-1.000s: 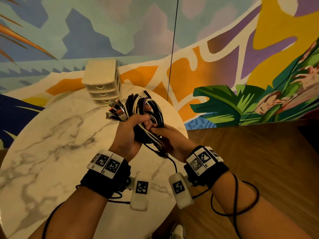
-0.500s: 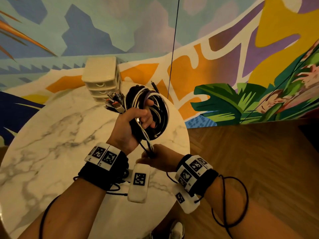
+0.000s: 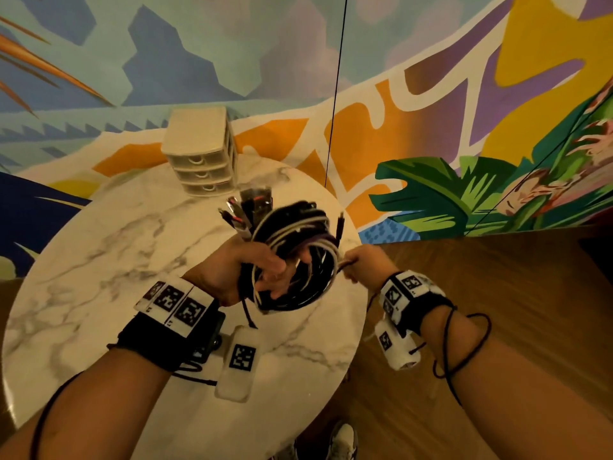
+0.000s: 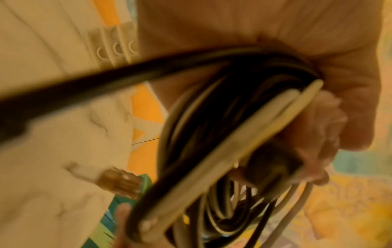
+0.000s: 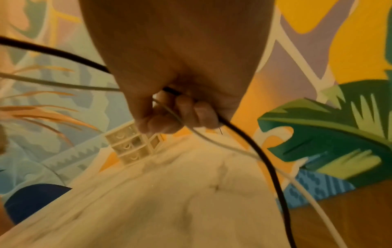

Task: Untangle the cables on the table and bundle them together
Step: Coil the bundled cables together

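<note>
Above the table [image 3: 83, 293], the left hand [image 3: 232, 270] gripped the coil [image 3: 298, 260] of cables, plugs sticking up. Beside it the right hand [image 3: 365, 263] pinched two strands [image 5: 244, 144] from the coil. Farther back stood drawers [image 3: 199, 151].

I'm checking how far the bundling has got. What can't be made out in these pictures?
- Cable bundle, head view: motion blur merges strands; count unclear.
- Left hand, left wrist view: bundle hides fingertips.
- Right hand, right wrist view: loose cable ends cut off by the frame.
</note>
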Tool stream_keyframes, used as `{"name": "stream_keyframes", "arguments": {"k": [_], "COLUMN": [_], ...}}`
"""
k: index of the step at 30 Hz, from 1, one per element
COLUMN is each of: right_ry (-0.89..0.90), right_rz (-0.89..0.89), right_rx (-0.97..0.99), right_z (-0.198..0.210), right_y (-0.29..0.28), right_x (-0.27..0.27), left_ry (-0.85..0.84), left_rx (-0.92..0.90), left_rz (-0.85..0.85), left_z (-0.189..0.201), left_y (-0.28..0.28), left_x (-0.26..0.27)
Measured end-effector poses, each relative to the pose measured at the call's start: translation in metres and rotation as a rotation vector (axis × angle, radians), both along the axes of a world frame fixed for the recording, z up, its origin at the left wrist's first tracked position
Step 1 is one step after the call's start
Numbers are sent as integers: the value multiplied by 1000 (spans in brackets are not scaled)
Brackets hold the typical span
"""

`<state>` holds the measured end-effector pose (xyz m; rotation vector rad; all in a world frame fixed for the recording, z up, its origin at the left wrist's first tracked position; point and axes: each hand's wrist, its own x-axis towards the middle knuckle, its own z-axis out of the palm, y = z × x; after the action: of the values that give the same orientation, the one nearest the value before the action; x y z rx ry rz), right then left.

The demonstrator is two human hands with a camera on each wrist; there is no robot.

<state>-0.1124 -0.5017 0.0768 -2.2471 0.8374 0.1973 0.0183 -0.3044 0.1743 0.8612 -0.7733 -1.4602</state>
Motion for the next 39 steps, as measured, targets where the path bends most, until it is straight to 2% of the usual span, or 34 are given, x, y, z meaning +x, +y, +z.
{"name": "stream_keyframes", "arguments": {"k": [3,6,8,11,14,15,17,20,23,25,27,29,34,36,39], "right_ry": [-3,52,84,74,-54,-106,-186,-356,-510,-564,-531,-504,-583,-533,-408], "right_rz": [-5,144,223,243,192,170,155,69,-40,-58,5,61,7,2,-17], "right_rx": [-199,-505,-574,-257,-12,43,104,182,272,333,301,272,498,611,814], "right_z": [24,52,71,91,99,100,96,85,80,79,77,70,45,28,1], "right_y": [-15,-13,-11,-5,13,22,40,64,76,83,95,111,126,123,113], "right_x": [8,14,16,12,7,7,10,15,20,21,18,12,4,-1,-10], "left_ry": [-130,-499,-756,-1015,-1135,-1117,-931,-582,-429,-288,-137,-72,22,116,225], "left_rx": [137,288,359,373,445,493,535,403,235,198,185,174,168,113,28], "left_rz": [-49,-61,-60,74,382,484,616,697,740,772,795,801,823,795,647], "left_z": [-5,1,-2,-20,-40,-42,-45,-38,-31,-29,-26,-20,-18,-17,-18], "left_y": [1,-3,-8,-9,-13,-15,-21,-24,-22,-23,-26,-30,-30,-27,-23], "left_x": [-3,-12,-18,-16,-13,-13,-13,-16,-23,-24,-22,-21,-19,-15,-8]}}
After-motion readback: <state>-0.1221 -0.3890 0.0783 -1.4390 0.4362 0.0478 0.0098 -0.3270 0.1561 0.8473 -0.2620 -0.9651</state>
